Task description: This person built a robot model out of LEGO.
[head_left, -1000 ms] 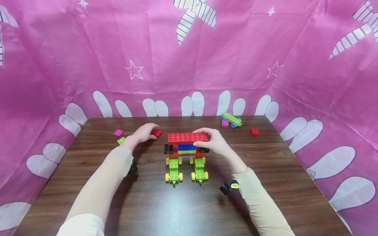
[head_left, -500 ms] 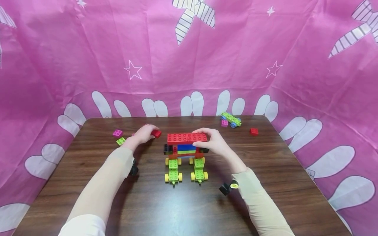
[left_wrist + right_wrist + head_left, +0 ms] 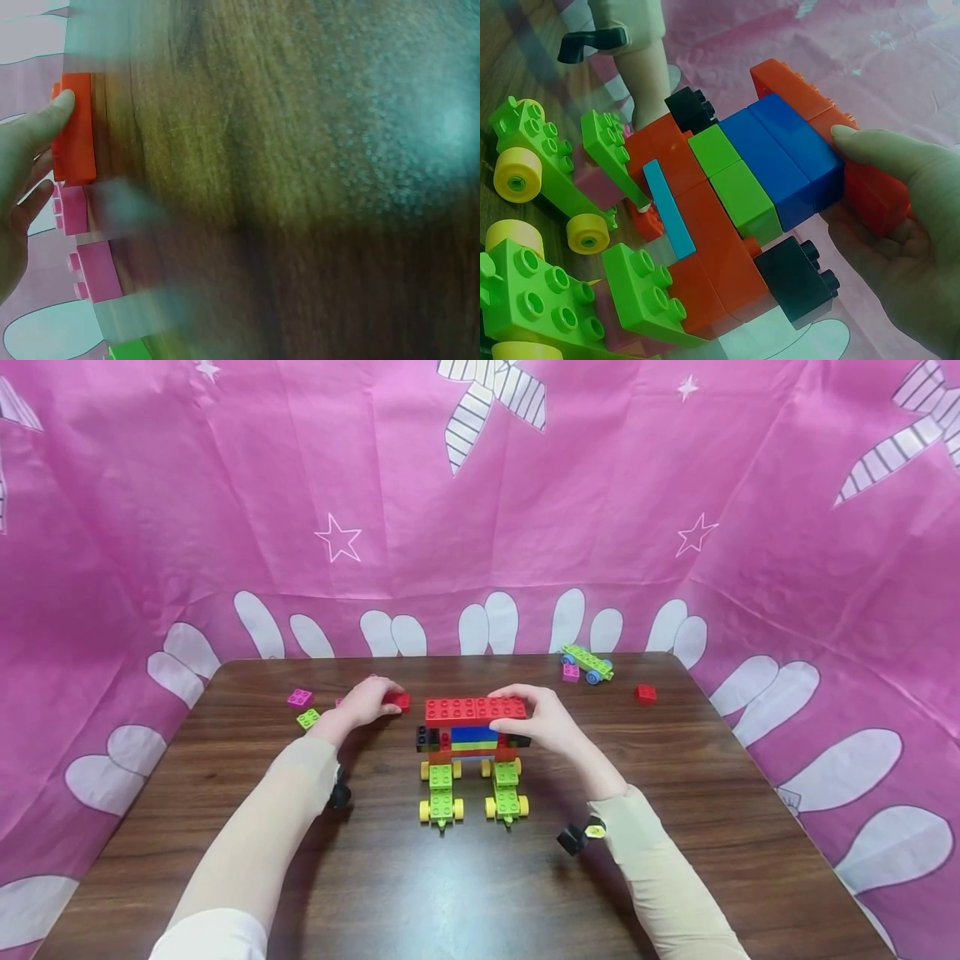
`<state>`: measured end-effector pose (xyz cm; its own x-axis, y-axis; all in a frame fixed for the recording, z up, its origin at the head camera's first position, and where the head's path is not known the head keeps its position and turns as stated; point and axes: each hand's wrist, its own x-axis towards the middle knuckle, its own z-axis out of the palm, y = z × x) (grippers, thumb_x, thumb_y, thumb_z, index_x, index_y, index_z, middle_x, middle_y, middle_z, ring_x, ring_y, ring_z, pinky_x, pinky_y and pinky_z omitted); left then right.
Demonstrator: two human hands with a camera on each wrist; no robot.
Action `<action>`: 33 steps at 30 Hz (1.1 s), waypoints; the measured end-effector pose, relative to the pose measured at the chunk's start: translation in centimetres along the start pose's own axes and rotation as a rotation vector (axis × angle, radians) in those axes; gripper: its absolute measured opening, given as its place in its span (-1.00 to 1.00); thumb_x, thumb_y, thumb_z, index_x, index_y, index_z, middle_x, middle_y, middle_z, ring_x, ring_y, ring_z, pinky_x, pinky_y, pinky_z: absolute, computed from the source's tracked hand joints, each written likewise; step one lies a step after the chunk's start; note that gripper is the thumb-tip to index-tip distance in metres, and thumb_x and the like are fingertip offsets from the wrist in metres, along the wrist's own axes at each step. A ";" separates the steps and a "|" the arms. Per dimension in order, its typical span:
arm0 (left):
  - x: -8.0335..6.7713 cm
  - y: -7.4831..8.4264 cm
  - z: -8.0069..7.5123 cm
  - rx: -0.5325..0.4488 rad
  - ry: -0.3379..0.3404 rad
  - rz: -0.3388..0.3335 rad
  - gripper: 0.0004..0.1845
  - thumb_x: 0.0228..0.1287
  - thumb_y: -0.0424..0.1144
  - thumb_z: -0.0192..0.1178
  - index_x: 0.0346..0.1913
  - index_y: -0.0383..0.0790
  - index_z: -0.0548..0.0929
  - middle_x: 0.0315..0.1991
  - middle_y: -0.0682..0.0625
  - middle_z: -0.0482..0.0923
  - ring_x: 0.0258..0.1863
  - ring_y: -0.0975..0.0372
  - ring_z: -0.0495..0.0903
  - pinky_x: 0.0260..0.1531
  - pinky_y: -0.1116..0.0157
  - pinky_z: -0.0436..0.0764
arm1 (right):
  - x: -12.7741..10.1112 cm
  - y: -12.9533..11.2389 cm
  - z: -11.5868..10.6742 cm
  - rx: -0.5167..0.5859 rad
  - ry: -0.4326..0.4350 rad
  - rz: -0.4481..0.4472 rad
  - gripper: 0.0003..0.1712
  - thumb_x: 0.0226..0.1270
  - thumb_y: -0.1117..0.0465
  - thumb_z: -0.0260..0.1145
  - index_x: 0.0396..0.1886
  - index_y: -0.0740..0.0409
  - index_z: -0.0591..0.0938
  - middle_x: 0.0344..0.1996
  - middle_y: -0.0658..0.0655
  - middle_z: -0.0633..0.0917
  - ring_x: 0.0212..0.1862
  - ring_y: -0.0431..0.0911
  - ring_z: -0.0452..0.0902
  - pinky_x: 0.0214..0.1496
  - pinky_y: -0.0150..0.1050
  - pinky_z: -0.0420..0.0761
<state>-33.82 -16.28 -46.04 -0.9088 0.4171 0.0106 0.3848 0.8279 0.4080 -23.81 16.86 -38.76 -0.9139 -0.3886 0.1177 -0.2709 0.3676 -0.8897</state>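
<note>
Head view, from the left: on the far-left part of your surface [image 3: 225, 827] lie a pink plate [image 3: 299, 697] and, just nearer to you, a small green plate [image 3: 307, 718]. Your left hand [image 3: 365, 701] sits right of them, fingers curled over a small red brick [image 3: 398, 700] that rests on the wood; your left wrist view shows a fingertip [image 3: 61, 103] pressed on that red brick [image 3: 76, 127], with pink bricks [image 3: 84, 241] lying just beside it. The grip is narrow, pinching the brick's edge, and the brick lies just left of the model and apart from it.

At the middle stands the brick model [image 3: 474, 735]: a long red roof [image 3: 475, 709] on top, blue and green layers beneath it, black bricks sticking out at both ends. Two green wheeled bases [image 3: 474, 792] with yellow wheels reach toward you from under it.

Your right hand [image 3: 543, 722] holds the right end of the model, fingers over the roof and thumb lower on the side. From the right wrist view the thumb [image 3: 870, 146] lies against the blue layer [image 3: 791, 157], and the palm wraps the red end, so that hand is closed around the build.

Farther right, at the far edge, a green car with blue wheels [image 3: 588, 663] sits touching a pink brick [image 3: 572, 673]. A lone red brick [image 3: 646, 694] lies well apart, nearer the right edge.
</note>
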 end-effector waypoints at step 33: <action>-1.0 0.6 0.3 -0.124 -0.023 -0.050 -0.48 0.24 -0.26 0.33 0.23 -0.38 0.52 0.15 -0.29 0.56 0.14 -0.07 0.51 0.26 -0.04 0.45 | -0.1 -0.1 0.0 -0.005 0.001 0.005 -0.52 0.16 0.11 0.49 0.08 0.08 0.63 -0.01 0.16 0.69 -0.03 0.05 0.59 -0.02 -0.10 0.69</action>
<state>-32.67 -16.12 -46.10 -0.9218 0.3862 -0.0325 0.3151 0.7956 0.5174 -23.75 16.85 -38.70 -0.9156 -0.3857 0.1137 -0.2676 0.3736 -0.8882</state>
